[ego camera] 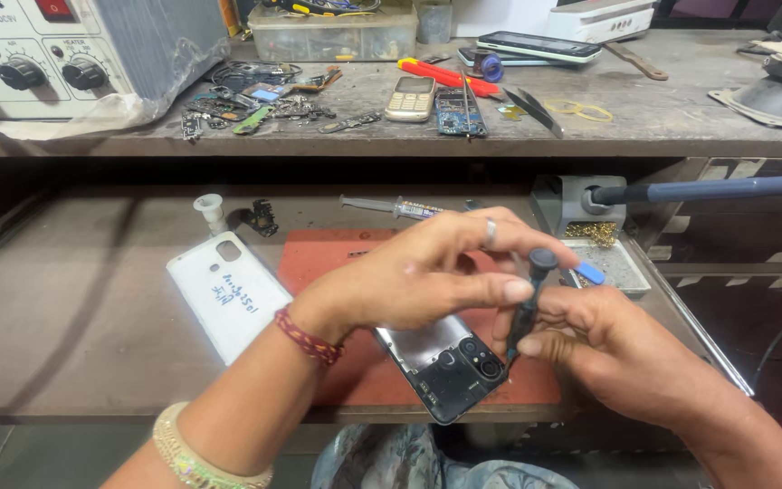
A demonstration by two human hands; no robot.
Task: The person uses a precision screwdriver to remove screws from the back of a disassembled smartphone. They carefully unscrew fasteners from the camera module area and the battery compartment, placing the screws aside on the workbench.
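Right hand (590, 340) closed around a black screwdriver (529, 303) held upright, its tip at the opened phone (441, 362) lying on the red mat (355, 263) on the desk (74, 317); left hand (418, 276), fingers curled, steadies the screwdriver's top.

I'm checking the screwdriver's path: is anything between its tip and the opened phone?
Nothing visible does. The screwdriver, held by the right hand with the left hand on its cap, points down at the phone near the camera corner. Whether the tip touches is hidden by fingers.
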